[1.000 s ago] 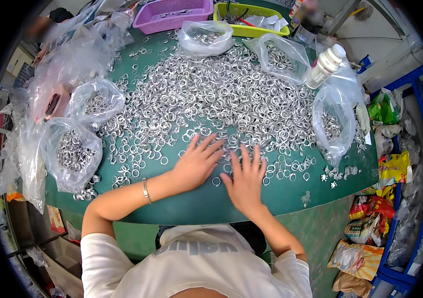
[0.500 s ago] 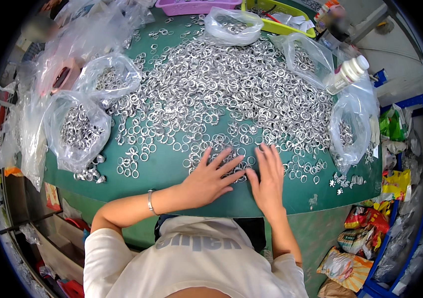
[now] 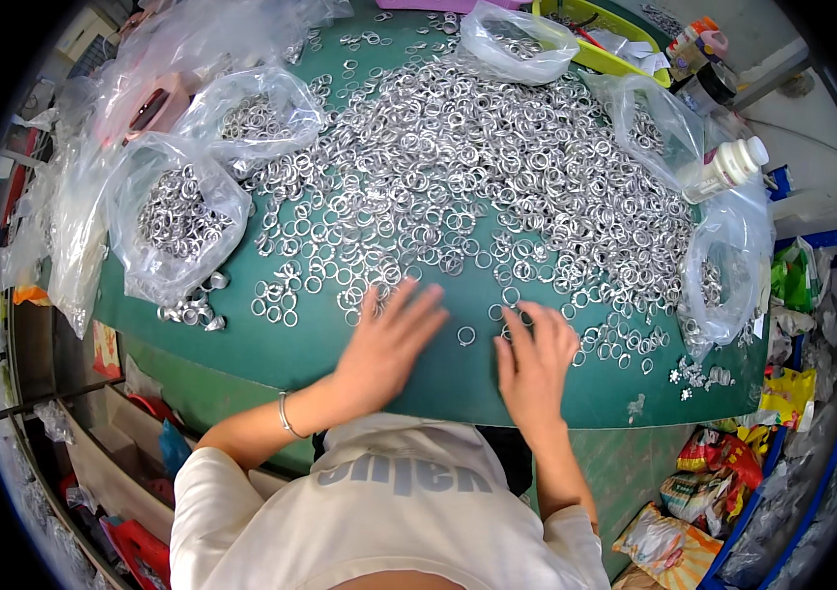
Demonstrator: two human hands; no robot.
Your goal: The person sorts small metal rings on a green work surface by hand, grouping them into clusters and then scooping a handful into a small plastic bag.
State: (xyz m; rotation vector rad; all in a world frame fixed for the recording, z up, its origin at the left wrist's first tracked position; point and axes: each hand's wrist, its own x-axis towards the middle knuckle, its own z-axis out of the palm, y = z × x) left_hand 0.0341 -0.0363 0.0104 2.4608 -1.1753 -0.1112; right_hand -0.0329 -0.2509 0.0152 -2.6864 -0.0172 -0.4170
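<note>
A wide heap of silver metal rings (image 3: 536,147) covers the far part of the green table (image 3: 438,383), thinning to loose single rings toward me. My left hand (image 3: 386,344), a bracelet on its wrist, hovers or rests over the near edge of the scattered rings; its fingers are apart and slightly blurred. My right hand (image 3: 536,359) lies to its right with fingers spread and curved over a few rings, the fingertips touching or just above them. One lone ring (image 3: 465,336) lies between the two hands. Neither hand visibly grips anything.
Clear plastic bags holding rings stand around the heap: one at left (image 3: 180,221), one behind it (image 3: 259,113), one at right (image 3: 723,280). A white bottle (image 3: 730,169) leans at the right. Behind are a yellow-green basket (image 3: 625,44) and more plastic. Blue shelving (image 3: 821,393) flanks the right.
My left hand has moved left and lifted off the rings in front of it, its fingers now blurred. The right hand has drawn slightly nearer. The whole view has shifted a little.
</note>
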